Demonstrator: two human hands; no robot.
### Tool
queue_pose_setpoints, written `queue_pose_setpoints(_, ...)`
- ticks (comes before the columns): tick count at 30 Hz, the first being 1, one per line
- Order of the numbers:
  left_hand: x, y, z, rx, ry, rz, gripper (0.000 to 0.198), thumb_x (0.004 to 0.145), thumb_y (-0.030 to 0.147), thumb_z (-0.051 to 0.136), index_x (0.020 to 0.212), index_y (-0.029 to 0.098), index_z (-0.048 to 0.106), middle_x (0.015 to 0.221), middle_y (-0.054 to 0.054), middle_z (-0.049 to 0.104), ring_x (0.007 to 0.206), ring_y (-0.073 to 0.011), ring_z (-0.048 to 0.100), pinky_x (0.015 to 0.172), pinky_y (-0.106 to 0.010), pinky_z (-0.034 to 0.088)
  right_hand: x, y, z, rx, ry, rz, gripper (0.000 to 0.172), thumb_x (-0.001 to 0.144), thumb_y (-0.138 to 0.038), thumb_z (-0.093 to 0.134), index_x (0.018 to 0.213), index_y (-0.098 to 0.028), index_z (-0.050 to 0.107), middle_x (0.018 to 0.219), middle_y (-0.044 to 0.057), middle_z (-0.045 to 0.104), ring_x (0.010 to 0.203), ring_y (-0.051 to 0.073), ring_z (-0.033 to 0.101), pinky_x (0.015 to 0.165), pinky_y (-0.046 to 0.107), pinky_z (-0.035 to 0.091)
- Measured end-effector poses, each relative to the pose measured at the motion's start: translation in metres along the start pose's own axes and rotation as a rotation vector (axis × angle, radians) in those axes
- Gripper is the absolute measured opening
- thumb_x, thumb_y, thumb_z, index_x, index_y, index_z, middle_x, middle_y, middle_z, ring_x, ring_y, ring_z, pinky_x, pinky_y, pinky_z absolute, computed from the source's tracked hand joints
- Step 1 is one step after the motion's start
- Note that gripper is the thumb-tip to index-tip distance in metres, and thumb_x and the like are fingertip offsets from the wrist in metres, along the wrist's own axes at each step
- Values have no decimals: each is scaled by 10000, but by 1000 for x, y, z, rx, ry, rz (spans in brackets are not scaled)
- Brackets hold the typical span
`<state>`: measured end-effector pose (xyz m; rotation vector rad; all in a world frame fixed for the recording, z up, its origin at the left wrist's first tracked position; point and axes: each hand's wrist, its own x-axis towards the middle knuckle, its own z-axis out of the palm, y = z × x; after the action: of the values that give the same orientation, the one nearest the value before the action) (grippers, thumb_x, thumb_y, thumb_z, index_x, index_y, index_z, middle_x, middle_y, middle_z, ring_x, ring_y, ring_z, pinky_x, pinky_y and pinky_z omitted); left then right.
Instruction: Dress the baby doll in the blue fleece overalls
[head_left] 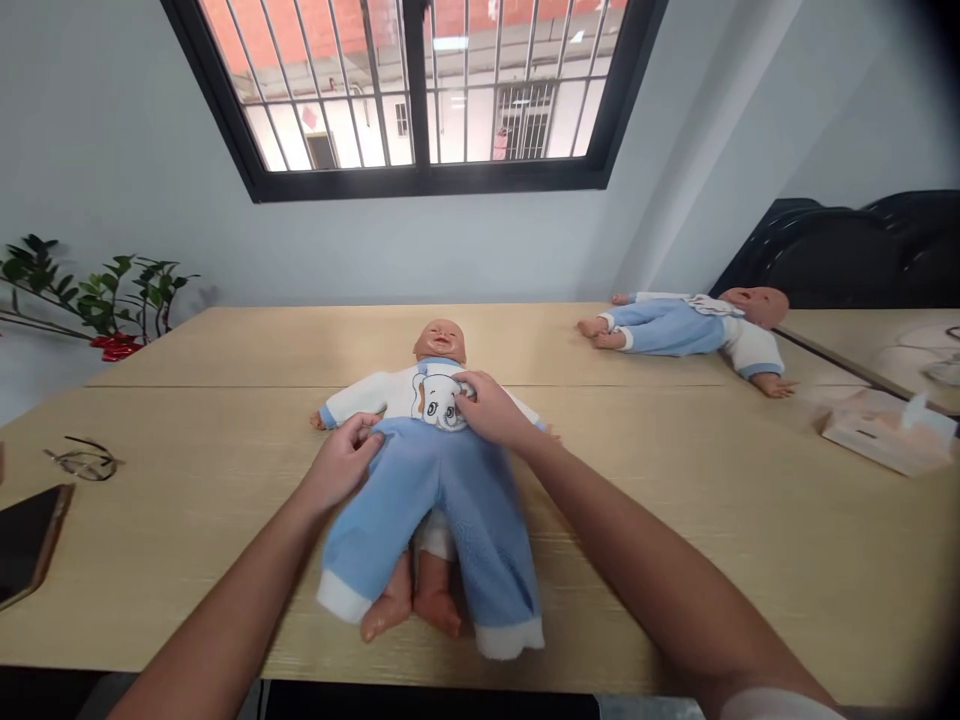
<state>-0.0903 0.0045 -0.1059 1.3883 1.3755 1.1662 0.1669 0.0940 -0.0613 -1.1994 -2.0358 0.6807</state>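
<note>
A baby doll lies on its back on the table, head toward the window, in a white shirt with an elephant print. Light blue trousers with white cuffs are spread over its lower body. Its bare feet show between the trouser legs, outside the cuffs. My left hand is closed, pinching the trousers' waistband at its left corner. My right hand has its fingers curled on the shirt front beside the elephant's face, thumb and forefinger gripping the cloth there.
A second doll in blue trousers lies at the back right. A tissue box stands at the right. Glasses and a dark tablet-like object lie at the left, with a potted plant beyond.
</note>
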Motion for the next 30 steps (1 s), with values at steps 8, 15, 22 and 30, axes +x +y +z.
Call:
queue_pose_setpoints(8, 5, -6, -3, 355, 30, 280, 238, 931, 393, 620, 1069, 199, 623, 1138, -67, 586, 998, -200, 585, 865, -308, 479, -8, -9, 3, -454, 45, -211, 358, 1022, -452, 566, 1213, -175, 688, 1388, 195, 554, 1272, 380, 466, 1096, 557, 340)
queue_pose_setpoints(15, -2, 6, 1, 304, 47, 484, 84, 942, 246, 571, 918, 215, 497, 1302, -116, 578, 1305, -245, 535, 1109, -405, 412, -17, -36, 6, -178, -95, -429, 81, 930, -223, 607, 996, -176, 607, 1065, 102, 661, 1060, 259, 569, 983, 390, 415)
queue_pose_setpoints(22, -5, 7, 1, 258, 51, 504, 103, 957, 270, 572, 950, 218, 483, 1148, -97, 635, 1154, -231, 595, 1073, -397, 440, -30, -52, -2, -110, -180, -417, 202, 934, -197, 580, 1128, -199, 638, 1069, 84, 676, 978, 249, 599, 889, 350, 437)
queue_pose_setpoints(30, -6, 3, 2, 346, 219, 696, 577, 883, 357, 723, 1383, 214, 473, 1446, -180, 519, 1348, -299, 523, 1085, -467, 495, -40, -63, 0, -96, -438, -606, 380, 816, 6, 506, 1079, -197, 691, 1097, 88, 630, 1027, 239, 586, 890, 350, 467)
